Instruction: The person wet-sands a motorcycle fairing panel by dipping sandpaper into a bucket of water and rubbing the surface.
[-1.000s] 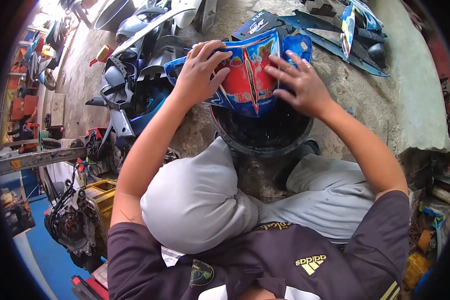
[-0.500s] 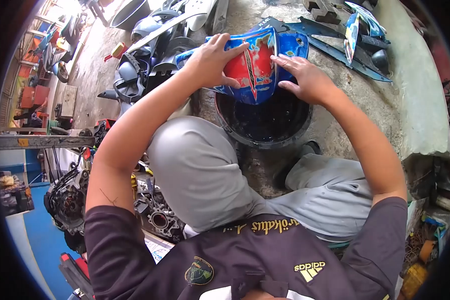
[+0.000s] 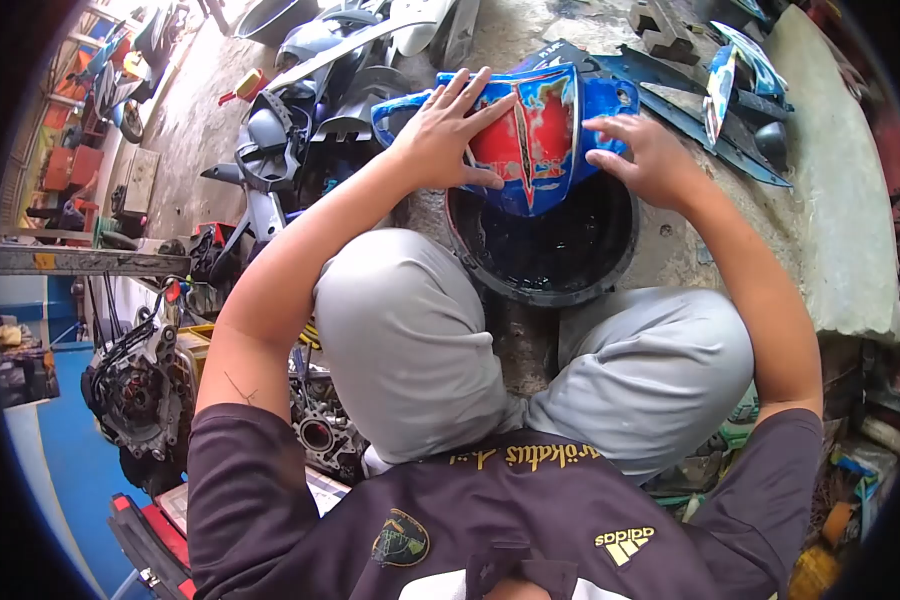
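A blue and red motorcycle fairing panel [image 3: 545,150], its paint worn through in patches, leans over the near-black basin [image 3: 610,265], which has dark liquid inside. My left hand [image 3: 450,130] spreads across the panel's left side, fingers on the top face and thumb lower down, holding it. At the panel's right edge is my right hand [image 3: 650,160], its fingers bent and the thumb apart. Nothing shows between them. Whether the right fingertips touch the panel I cannot tell.
Grey and black motorcycle body parts [image 3: 270,140] pile up at the left. Dark blue panels [image 3: 715,130] lie at the upper right beside a concrete ledge [image 3: 840,200]. Engine parts [image 3: 140,400] stand near my left elbow. My bent knees [image 3: 400,320] flank the basin's near side.
My right hand has shifted outward from the panel's red middle to its right edge. My left hand stays on the panel. My right knee has risen and moved inward; the view has shifted slightly.
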`<action>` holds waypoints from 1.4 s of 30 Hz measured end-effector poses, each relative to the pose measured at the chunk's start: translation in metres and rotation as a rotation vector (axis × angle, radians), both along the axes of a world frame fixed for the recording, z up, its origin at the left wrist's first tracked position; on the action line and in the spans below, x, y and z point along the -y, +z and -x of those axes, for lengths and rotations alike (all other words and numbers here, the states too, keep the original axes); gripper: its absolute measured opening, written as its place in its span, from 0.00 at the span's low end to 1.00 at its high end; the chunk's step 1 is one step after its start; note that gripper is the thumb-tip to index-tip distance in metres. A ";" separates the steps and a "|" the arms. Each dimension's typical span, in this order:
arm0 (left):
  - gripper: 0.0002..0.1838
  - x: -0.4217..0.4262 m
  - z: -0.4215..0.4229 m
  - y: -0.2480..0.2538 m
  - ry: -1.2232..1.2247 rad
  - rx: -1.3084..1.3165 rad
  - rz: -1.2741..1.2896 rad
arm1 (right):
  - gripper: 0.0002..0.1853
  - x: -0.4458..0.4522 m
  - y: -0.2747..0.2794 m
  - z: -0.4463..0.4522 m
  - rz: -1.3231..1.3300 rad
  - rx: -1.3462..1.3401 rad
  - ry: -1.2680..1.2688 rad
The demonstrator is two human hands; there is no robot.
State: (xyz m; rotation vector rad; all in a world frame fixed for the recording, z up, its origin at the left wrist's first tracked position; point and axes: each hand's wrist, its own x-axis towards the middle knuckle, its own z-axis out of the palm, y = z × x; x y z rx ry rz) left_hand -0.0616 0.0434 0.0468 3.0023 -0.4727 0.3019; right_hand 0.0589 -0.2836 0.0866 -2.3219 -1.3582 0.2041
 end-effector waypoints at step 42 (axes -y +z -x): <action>0.69 -0.005 -0.001 -0.028 0.029 0.185 0.227 | 0.19 -0.076 -0.230 0.082 0.714 -1.447 -0.203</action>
